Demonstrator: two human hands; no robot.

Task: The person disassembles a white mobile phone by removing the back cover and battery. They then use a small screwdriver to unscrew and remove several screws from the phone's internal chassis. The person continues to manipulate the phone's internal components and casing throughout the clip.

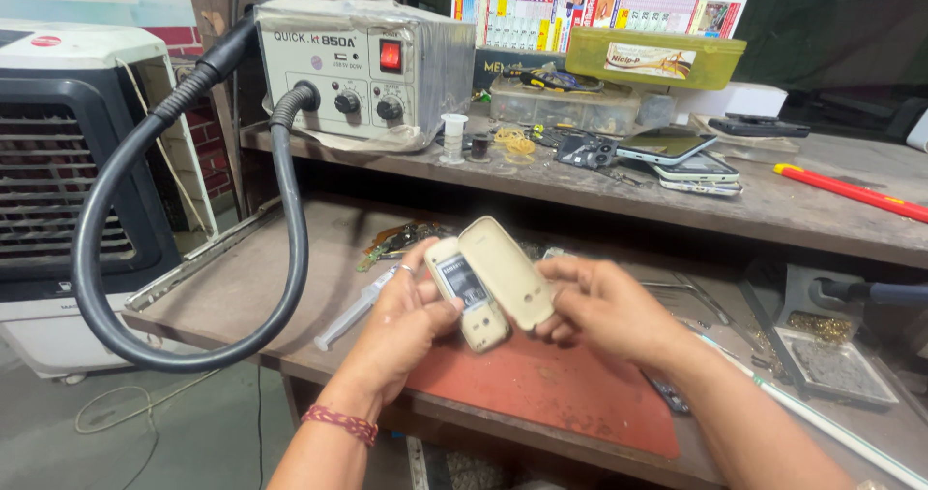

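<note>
Over a cluttered worktop [242, 297], the left hand [411, 316] grasps an opened phone [469, 297]; at 3 o'clock, the right hand [604, 306] grips its back cover [507, 273].

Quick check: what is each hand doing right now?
Left hand: closed on the small beige phone, battery side showing.
Right hand: closed on the phone's beige back cover.

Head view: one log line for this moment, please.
left hand: holds open phone | right hand: holds back cover | below: red mat
</note>
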